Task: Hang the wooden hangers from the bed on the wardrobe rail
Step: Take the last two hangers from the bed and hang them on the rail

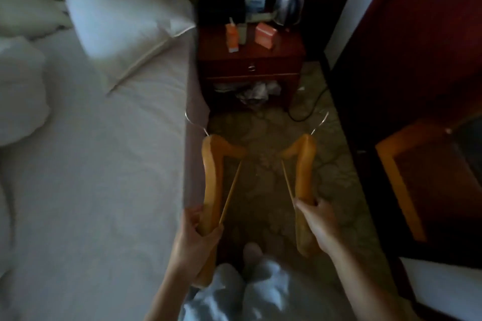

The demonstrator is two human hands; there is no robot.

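Two wooden hangers, one per hand, held over the patterned carpet [263, 190] between the bed [104, 190] and a dark red-brown wardrobe door [417, 34]. Left hand [194, 234]: fingers wrapped tight round the lower arm of the left hanger [212, 177], whose wire hook [194, 122] points up and away, beside the mattress edge. Right hand [319, 224]: closed round the lower arm of the right hanger [303, 172], wire hook [320, 122] angled up to the right. Each hanger has a thin crossbar; the two hangers are apart, mirrored. Bed: white sheet, white pillow [120, 21] at its head. Nightstand [250, 60] beyond, carrying an orange carton [232, 36], a pink box [264, 35] and a dark kettle [289, 2]. Person's pale trousers [234, 294] at the bottom edge.
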